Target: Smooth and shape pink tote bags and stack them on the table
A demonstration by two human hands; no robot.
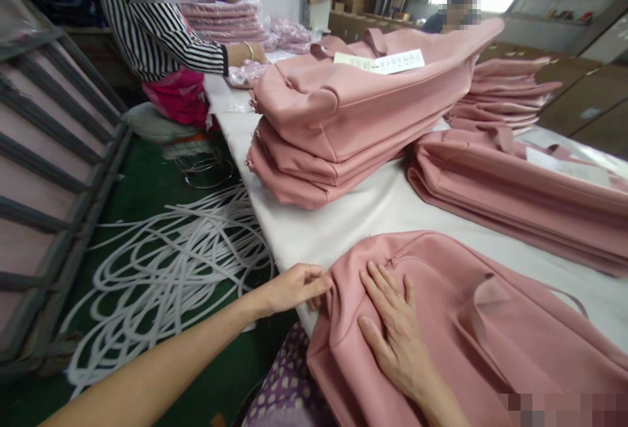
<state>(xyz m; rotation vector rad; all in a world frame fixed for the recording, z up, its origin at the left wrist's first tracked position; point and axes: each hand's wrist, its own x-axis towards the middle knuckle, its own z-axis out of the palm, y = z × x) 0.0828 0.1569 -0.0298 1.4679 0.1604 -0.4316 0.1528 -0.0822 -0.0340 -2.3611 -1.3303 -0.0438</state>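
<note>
A pink bag (441,276) lies on its side in front of me at the near edge of the white table. My left hand (298,287) pinches the bag's left end, its fingers curled and the thumb against the folded side; some fingertips are hidden. Flat on the bag's upper face rests my right hand (395,329), fingers stretched and a little apart. A zipper end (391,261) shows just beyond those fingertips. Farther right, a handle strap (483,316) loops up from the bag.
Beyond the bag stand a stack of pink bags (353,126) with a paper label (380,62) on top, and more bags (515,172) at right. White tubing (181,263) lies coiled on the green floor. A person in a striped sleeve (181,41) works at the far left.
</note>
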